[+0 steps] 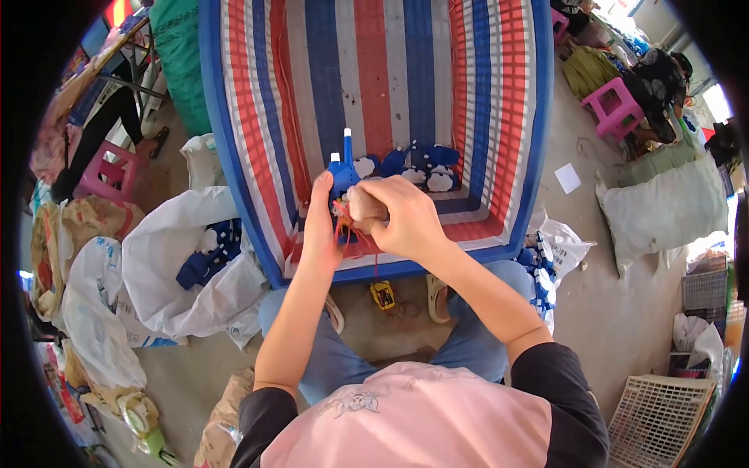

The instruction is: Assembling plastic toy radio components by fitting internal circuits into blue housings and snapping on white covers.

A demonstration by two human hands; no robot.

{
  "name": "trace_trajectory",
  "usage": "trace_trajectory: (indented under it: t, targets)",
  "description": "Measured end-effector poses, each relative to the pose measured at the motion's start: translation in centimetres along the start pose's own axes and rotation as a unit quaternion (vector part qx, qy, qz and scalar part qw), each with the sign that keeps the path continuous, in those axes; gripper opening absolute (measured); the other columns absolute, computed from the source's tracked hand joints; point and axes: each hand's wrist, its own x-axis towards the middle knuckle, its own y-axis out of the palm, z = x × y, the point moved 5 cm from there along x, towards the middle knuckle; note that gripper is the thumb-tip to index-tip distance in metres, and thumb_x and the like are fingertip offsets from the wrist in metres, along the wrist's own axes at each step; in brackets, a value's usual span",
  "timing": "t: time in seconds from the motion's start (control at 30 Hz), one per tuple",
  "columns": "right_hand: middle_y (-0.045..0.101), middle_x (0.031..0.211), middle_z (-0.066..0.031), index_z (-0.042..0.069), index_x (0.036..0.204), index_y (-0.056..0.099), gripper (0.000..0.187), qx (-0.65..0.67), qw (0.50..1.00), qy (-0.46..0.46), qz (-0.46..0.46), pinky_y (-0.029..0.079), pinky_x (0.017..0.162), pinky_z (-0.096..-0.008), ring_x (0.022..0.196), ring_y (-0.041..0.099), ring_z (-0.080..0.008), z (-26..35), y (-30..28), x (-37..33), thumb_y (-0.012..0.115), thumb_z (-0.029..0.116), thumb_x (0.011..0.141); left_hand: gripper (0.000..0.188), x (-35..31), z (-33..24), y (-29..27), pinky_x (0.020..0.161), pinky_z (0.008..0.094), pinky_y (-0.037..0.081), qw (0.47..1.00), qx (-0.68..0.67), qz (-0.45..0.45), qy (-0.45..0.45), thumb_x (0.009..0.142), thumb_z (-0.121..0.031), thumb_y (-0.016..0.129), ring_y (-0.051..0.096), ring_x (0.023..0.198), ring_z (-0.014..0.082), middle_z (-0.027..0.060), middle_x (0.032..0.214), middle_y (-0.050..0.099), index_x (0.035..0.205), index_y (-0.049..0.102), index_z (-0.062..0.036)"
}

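The blue piece (341,176) at the dial's centre looks like smooth plastic. Toward twelve, the striped liner (373,70) is woven plastic, faintly shiny, within a bin rim (216,93) of smooth plastic. At nine, a white sack (156,249) — thin, crinkled, plastic-like. At two, a glossy plastic stool (612,109); at three, a matt, woven-looking bag (663,207). The floor (597,335) — matt, like concrete.

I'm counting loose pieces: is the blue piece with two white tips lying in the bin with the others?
No, the left hand holds the blue piece, while the blue-and-white pieces lie on the striped lining.
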Motion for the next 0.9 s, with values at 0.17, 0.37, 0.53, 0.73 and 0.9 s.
trace_trajectory:
  t: [0.17, 0.37, 0.53, 0.73, 0.9]
  targets:
    - [0.065, 0.091, -0.0104, 0.005, 0.099, 0.062, 0.038, -0.025, 0.999, -0.017, -0.014, 0.051, 0.071, -0.0351, 0.087, 0.062, -0.0279, 0.5, 0.8, 0.7, 0.072, 0.005, 0.063, 0.030, 0.3, 0.0, 0.0, 0.075, 0.0309, 0.048, 0.996, -0.084, 0.028, 0.007, 0.091, -0.042, 0.051, 0.060, 0.085, 0.0139, 0.0000, 0.091, 0.062, 0.105, 0.055, -0.0155]
    - [0.065, 0.098, -0.0090, 0.004, 0.109, 0.059, 0.039, 0.176, 0.970, 0.164, 0.030, 0.052, 0.079, -0.0298, 0.093, 0.064, -0.0203, -2.7, 0.2, -0.8, 0.073, 0.007, 0.072, 0.060, -0.9, -1.0, 1.1, 0.085, 0.0328, 0.045, 0.981, -0.046, 0.165, 0.087, 0.092, -0.053, 0.044, 0.054, 0.102, 0.0179, 0.0067, 0.115, 0.055, 0.138, 0.035, -0.0145]
    - [0.063, 0.107, -0.0096, 0.005, 0.120, 0.050, 0.034, 0.645, 0.646, 0.405, -0.049, 0.052, 0.086, -0.0358, 0.100, 0.062, -0.0214, -3.9, 0.2, -4.3, 0.059, 0.005, 0.087, 0.078, -1.7, -2.1, 1.2, 0.105, 0.0393, 0.021, 0.969, -0.025, 0.243, 0.045, 0.086, -0.054, 0.052, 0.036, 0.128, 0.0237, 0.0114, 0.142, 0.036, 0.143, 0.026, -0.0076]
    - [0.058, 0.121, -0.0119, 0.007, 0.130, 0.045, 0.047, 0.768, 0.496, 0.403, 0.039, 0.049, 0.091, -0.0478, 0.103, 0.061, -0.0274, -0.2, 2.8, -6.5, 0.058, 0.026, 0.089, 0.110, -3.8, -1.5, 3.8, 0.110, 0.0436, 0.025, 0.898, -0.038, 0.436, 0.040, 0.063, -0.057, 0.075, 0.033, 0.133, 0.0322, 0.0192, 0.143, 0.033, 0.142, 0.023, -0.0009]
    - [0.060, 0.115, -0.0102, 0.004, 0.123, 0.053, 0.038, 0.569, 0.710, 0.344, 0.233, 0.049, 0.087, -0.0372, 0.104, 0.060, -0.0208, -2.3, 2.2, -6.7, 0.062, 0.014, 0.087, 0.102, -3.1, -1.7, 1.9, 0.099, 0.0429, 0.041, 0.911, 0.020, 0.411, 0.017, 0.059, -0.048, 0.080, 0.053, 0.115, 0.0340, 0.0224, 0.126, 0.050, 0.134, 0.036, 0.0045]
